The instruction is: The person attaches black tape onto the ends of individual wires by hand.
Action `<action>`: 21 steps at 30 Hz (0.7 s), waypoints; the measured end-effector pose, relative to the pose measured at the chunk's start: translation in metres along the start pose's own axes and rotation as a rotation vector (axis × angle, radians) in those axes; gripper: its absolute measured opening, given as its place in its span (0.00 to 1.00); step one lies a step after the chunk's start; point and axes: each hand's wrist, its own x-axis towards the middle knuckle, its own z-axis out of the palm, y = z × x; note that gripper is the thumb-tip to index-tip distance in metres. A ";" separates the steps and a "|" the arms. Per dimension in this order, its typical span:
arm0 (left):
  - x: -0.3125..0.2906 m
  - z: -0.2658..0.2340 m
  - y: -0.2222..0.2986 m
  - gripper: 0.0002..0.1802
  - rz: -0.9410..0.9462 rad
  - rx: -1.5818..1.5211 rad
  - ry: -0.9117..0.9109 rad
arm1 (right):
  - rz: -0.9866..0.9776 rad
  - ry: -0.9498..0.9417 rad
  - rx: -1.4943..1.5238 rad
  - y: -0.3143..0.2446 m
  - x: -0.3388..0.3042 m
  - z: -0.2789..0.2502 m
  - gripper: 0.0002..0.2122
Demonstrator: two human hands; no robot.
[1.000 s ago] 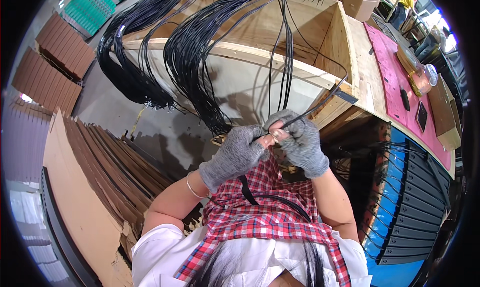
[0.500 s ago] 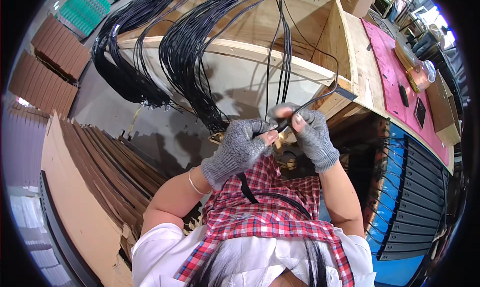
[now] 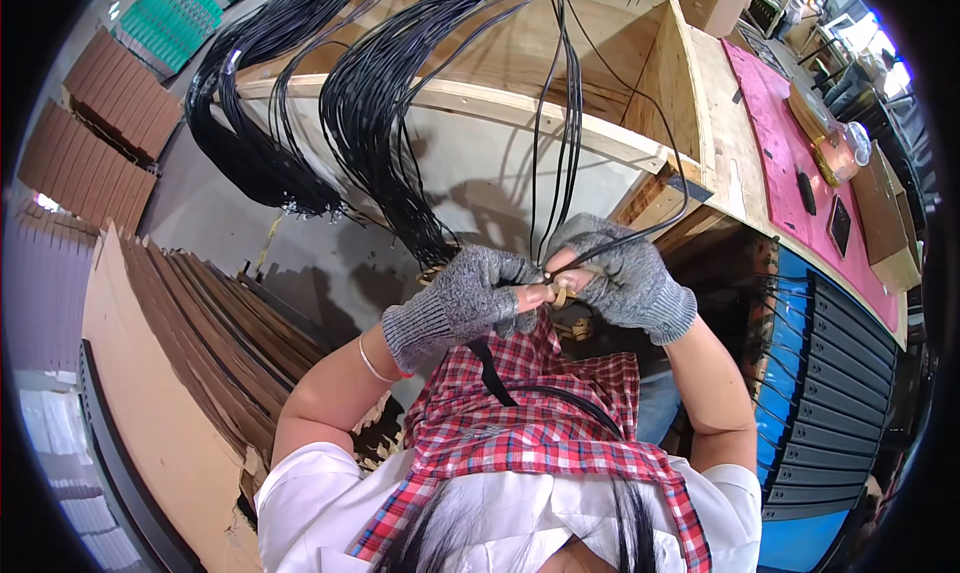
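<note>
My left hand [image 3: 470, 298], in a grey fingerless glove, is closed with thumb and fingertips pinching a thin black cable [image 3: 655, 228]. Against it, my right hand [image 3: 625, 283], gloved the same way, pinches the cable too. From between the fingers, the cable curves out to the right and up to the hanging strands. A small tan piece [image 3: 565, 291] shows at the right fingertips; its exact kind is hard to make out. Just beyond my hands hang several loose black strands [image 3: 570, 113]. A thick bundle of black cables [image 3: 370, 93] drapes over the wooden box [image 3: 480, 100] to their left.
Another black cable bundle [image 3: 260, 163] hangs farther left. Stacked brown cardboard sheets [image 3: 220, 343] stand at my left. On the right, black strips with leads [image 3: 835, 403] lie on a blue surface [image 3: 800, 543]. A pink mat [image 3: 770, 123] carries a phone [image 3: 841, 223] and a jar [image 3: 842, 153].
My right hand has turned and lowered slightly, its back now facing up. My left hand has shifted slightly left and down. The cable loop swings wider to the right.
</note>
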 end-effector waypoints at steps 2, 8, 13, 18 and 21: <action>-0.003 0.001 -0.006 0.11 0.000 -0.174 -0.101 | -0.131 -0.107 -0.122 0.000 -0.001 0.000 0.05; -0.028 0.018 -0.027 0.08 -0.072 -0.084 -0.274 | -0.091 -0.582 -0.313 -0.014 -0.019 0.006 0.09; -0.021 0.003 0.001 0.09 0.261 -0.268 -0.354 | -0.100 -0.637 -0.516 0.050 -0.062 -0.001 0.11; -0.016 0.005 -0.016 0.11 -0.074 -0.242 -0.311 | -0.015 0.233 0.561 -0.016 -0.026 0.001 0.10; -0.011 0.008 -0.013 0.14 -0.175 -0.286 -0.297 | 0.296 0.488 0.254 -0.021 -0.020 0.011 0.13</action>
